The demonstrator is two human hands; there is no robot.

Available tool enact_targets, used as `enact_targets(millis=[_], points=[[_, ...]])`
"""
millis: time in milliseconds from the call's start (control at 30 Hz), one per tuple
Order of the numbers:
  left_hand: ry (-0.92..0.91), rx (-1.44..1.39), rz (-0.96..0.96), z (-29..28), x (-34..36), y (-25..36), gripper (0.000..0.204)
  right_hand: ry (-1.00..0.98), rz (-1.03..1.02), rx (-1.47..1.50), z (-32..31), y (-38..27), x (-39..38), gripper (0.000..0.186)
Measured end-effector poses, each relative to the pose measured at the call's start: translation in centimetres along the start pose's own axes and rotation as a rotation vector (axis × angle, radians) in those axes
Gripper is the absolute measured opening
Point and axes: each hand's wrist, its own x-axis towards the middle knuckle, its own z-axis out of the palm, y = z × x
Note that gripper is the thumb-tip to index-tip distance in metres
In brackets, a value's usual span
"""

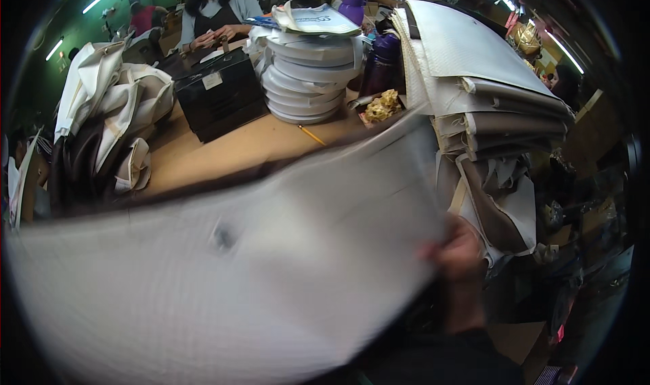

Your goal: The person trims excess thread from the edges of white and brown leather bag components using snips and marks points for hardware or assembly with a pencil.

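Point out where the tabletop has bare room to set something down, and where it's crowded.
A bare patch of tabletop shows between the left-hand fabric pile, black box, pencil and blurred white sheet, which hides the nearer part. The back and right are crowded by white rolls, a crumpled yellowish item and stacked panels.

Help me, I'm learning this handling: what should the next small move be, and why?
I'd probably lower the pale sheet flat toward the brown table, led by the right hand. That hand grips the sheet's right edge, the sheet is blurred as if swinging, and some tabletop shows past its far edge. The left hand can't be seen, so its help is uncertain.
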Motion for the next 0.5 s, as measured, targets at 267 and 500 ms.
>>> enact_targets(millis=[267,500], points=[[-0.188,0.094,0.105,2.0,16.6,10.7,0.044,0.798,-0.46,-1.059,-25.4,-28.9,16.2,0.07],[0.003,0.108,0.229,6.2,5.8,-1.5,0.03,0.197,0.212,-1.528,-33.5,-21.1,20.9,0.051]])
